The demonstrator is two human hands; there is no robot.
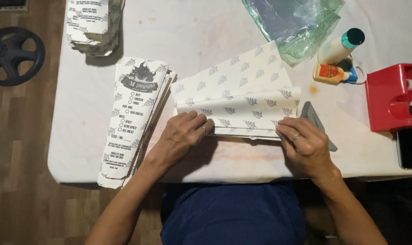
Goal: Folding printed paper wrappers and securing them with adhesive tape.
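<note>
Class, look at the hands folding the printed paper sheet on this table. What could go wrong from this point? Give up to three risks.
1. Both hands, left hand and right hand, press only the near edge of the paper sheet; the curled flap might spring back or crease crooked.
2. The glue bottles lie on their sides nearby and could leak.
3. The finished stack overhangs the table edge and may slide off.
</note>
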